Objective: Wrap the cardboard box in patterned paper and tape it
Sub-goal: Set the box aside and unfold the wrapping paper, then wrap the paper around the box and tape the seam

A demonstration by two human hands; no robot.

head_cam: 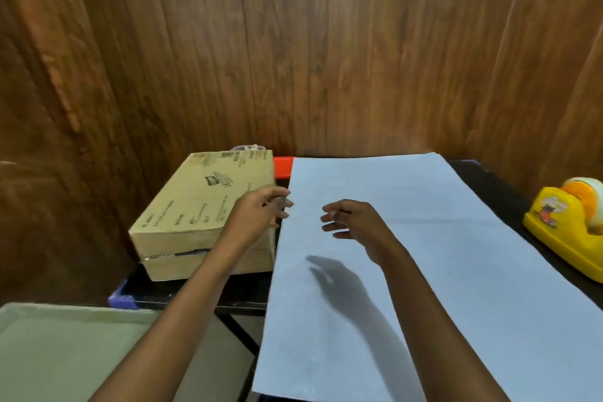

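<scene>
The left hand [257, 209] reaches forward with its fingers [283, 202] loosely curved and spread, gripping nothing. Their tips are at the left edge of the pale blue paper [408, 264]; I cannot tell whether they touch it. The cardboard box [199, 206] lies flat just to the left of these fingers, beside the paper, on the dark surface [489, 179]. The right hand [354, 225] hovers above the paper, fingers relaxed and apart, empty, casting a shadow on the sheet below. A yellow tape dispenser [567, 232] stands well to the right of them.
</scene>
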